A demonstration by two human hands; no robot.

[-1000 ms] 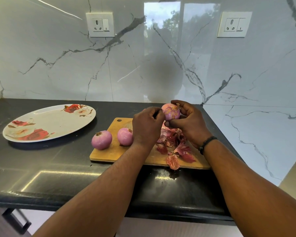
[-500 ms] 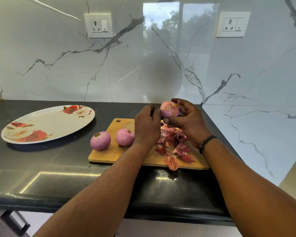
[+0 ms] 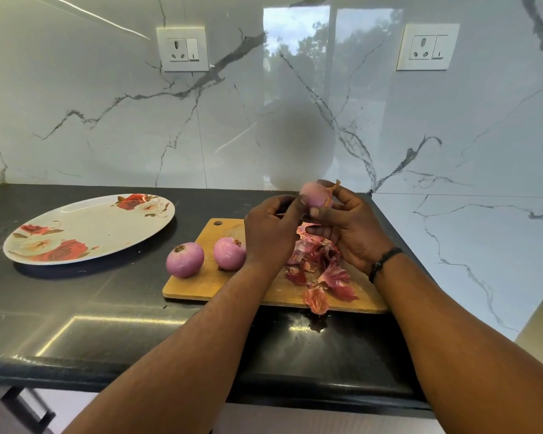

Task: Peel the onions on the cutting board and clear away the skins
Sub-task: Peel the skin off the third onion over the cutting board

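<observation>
- Onion (image 3: 316,195) in hand, lifted above the far right part of the wooden cutting board (image 3: 201,283); pale pink flesh mostly bare, a dry papery strip and stem tail clinging on its right side.
- Right hand (image 3: 351,227) cradles it: thumb under the bulb, fingers curled round the back. Firm enough hold, not a squeeze.
- Left hand (image 3: 271,236) curled at the onion's left flank, fingertips pinched close to the surface. Whether they have hold of a skin edge cannot be told; the knuckles hide it.
- Two peeled onions (image 3: 185,260) (image 3: 229,253) sit on the left end of the board, apart from each other.
- Heap of skins (image 3: 318,267) lies on the board under the hands; one piece (image 3: 316,299) overhangs the near edge onto the black counter (image 3: 107,324).
- Judgement: last onion nearly done. Best to turn the bulb in the right hand so the remaining strip faces the left fingers, catch it near the stem tail and pull down along the curve; tearing sideways likely leaves shreds.
- Keep working over the heap so scraps fall together.
- Floral plate (image 3: 88,228) stands well left of the board.
</observation>
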